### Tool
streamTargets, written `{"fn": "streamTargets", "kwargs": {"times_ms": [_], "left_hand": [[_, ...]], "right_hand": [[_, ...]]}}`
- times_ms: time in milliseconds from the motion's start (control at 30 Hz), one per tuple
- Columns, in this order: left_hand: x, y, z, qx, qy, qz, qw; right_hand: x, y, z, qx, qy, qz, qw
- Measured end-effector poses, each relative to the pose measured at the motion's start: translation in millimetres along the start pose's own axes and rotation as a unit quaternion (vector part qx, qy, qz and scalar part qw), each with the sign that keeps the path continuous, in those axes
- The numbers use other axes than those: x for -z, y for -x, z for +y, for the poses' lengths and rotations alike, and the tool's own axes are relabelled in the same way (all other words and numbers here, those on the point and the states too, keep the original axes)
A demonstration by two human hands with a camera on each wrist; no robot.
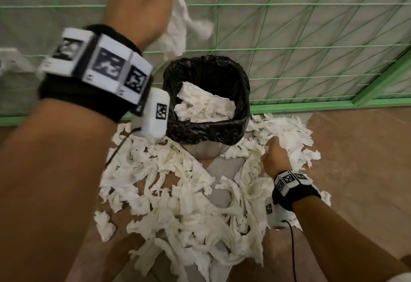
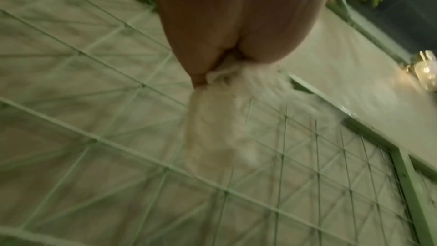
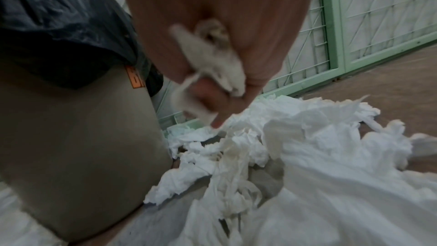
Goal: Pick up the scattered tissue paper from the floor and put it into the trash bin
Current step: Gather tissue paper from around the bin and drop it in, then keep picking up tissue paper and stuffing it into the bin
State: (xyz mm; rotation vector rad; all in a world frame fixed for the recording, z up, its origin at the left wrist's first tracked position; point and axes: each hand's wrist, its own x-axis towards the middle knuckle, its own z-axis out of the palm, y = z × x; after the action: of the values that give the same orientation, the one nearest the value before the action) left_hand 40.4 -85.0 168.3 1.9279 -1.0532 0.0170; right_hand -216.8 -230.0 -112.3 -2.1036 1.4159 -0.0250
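Note:
A grey trash bin (image 1: 206,150) lined with a black bag (image 1: 206,130) stands by the green fence, with crumpled white tissue (image 1: 204,103) inside. My left hand (image 1: 142,7) is raised high above and left of the bin, gripping a dangling bunch of tissue (image 1: 180,28); the left wrist view shows the bunch of tissue (image 2: 220,128) hanging from the left hand (image 2: 212,66). My right hand (image 1: 274,154) is low, right of the bin, its fingers curled round a wad of tissue (image 3: 212,59) above the floor pile of tissue (image 1: 178,192). The right hand (image 3: 212,85) sits beside the bin wall (image 3: 82,137).
White tissue lies scattered thickly over the brown floor (image 1: 355,159) in front of and to the right of the bin. A green wire-mesh fence (image 1: 300,48) with a green base rail runs right behind the bin. A cable hangs from each wrist device.

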Motion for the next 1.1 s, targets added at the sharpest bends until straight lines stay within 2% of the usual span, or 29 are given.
{"fn": "streamTargets", "kwargs": {"times_ms": [67, 100, 167, 233, 267, 300, 333, 367, 400, 433, 467, 500, 533, 600, 633, 667, 700, 767, 833, 900, 967, 1033, 1100], "left_hand": [[-20.5, 4.2, 12.9, 0.0, 0.053, 0.028, 0.998], [-32.5, 7.2, 12.0, 0.014, 0.097, 0.009, 0.995], [-60.9, 18.4, -0.9, 0.07, 0.146, -0.068, 0.985], [-83.7, 31.0, -21.8, 0.136, 0.093, -0.173, 0.971], [-90.2, 40.8, -27.8, 0.149, 0.017, -0.256, 0.955], [-96.3, 49.8, -35.2, 0.159, -0.063, -0.325, 0.93], [-101.4, 56.0, -42.7, 0.15, -0.12, -0.364, 0.911], [-103.9, 61.5, -49.2, 0.125, -0.14, -0.376, 0.907], [-103.3, 65.0, -54.3, 0.097, -0.132, -0.359, 0.919], [-102.8, 65.7, -63.0, 0.064, -0.112, -0.314, 0.941], [-99.9, 66.9, -69.8, 0.039, -0.08, -0.242, 0.966], [-96.8, 68.4, -76.9, 0.035, -0.028, -0.136, 0.99], [-92.2, 74.3, -82.7, 0.053, 0.027, -0.024, 0.998], [-86.3, 101.1, -97.8, 0.123, 0.077, 0.16, 0.976], [-86.1, 118.1, -107.2, 0.16, 0.068, 0.202, 0.964], [-89.1, 138.1, -118.2, 0.194, 0.05, 0.207, 0.958], [-94.4, 158.9, -130.0, 0.223, 0.023, 0.173, 0.959], [-110.1, 202.6, -154.2, 0.254, -0.03, 0.022, 0.966], [-127.3, 243.9, -171.4, 0.251, -0.087, -0.155, 0.952], [-143.6, 280.1, -182.9, 0.222, -0.15, -0.298, 0.916], [-158.1, 305.9, -189.8, 0.201, -0.185, -0.362, 0.891], [-163.7, 318.8, -195.8, 0.175, -0.184, -0.35, 0.902], [-163.5, 319.7, -200.8, 0.153, -0.194, -0.327, 0.912]], "right_hand": [[11.3, 1.9, -6.9, -0.015, -0.051, 0.016, 0.998], [19.2, 0.7, -10.7, -0.024, -0.061, 0.035, 0.997], [42.2, 1.7, -25.8, -0.032, -0.072, 0.076, 0.994], [71.5, 0.0, -45.4, 0.011, -0.029, 0.118, 0.993], [87.7, -2.5, -55.9, 0.034, -0.023, 0.135, 0.99], [103.9, -6.6, -66.3, 0.05, -0.042, 0.154, 0.986], [120.4, -10.7, -78.1, 0.064, -0.086, 0.165, 0.98], [135.4, -12.6, -91.2, 0.081, -0.165, 0.165, 0.969], [149.1, -11.8, -107.2, 0.097, -0.281, 0.153, 0.943], [161.9, -9.5, -124.8, 0.104, -0.385, 0.141, 0.906], [174.9, -5.5, -142.3, 0.114, -0.464, 0.134, 0.868], [185.8, 0.6, -160.2, 0.136, -0.511, 0.122, 0.84], [195.3, 5.2, -178.7, 0.17, -0.524, 0.116, 0.826], [205.0, 11.9, -211.2, 0.256, -0.502, 0.113, 0.818], [203.2, 11.1, -225.0, 0.3, -0.471, 0.112, 0.822], [196.9, 10.1, -238.1, 0.332, -0.425, 0.112, 0.835], [187.6, 11.0, -249.0, 0.347, -0.371, 0.116, 0.853], [163.9, 10.3, -263.7, 0.342, -0.281, 0.113, 0.889], [138.6, 6.9, -265.1, 0.327, -0.161, 0.03, 0.931], [115.0, 3.4, -256.1, 0.322, -0.062, -0.06, 0.943], [104.8, 0.3, -241.4, 0.309, -0.097, -0.052, 0.945], [104.0, -6.6, -221.9, 0.272, -0.188, 0.018, 0.944], [103.4, -18.5, -189.3, 0.204, -0.245, 0.086, 0.944]]}}
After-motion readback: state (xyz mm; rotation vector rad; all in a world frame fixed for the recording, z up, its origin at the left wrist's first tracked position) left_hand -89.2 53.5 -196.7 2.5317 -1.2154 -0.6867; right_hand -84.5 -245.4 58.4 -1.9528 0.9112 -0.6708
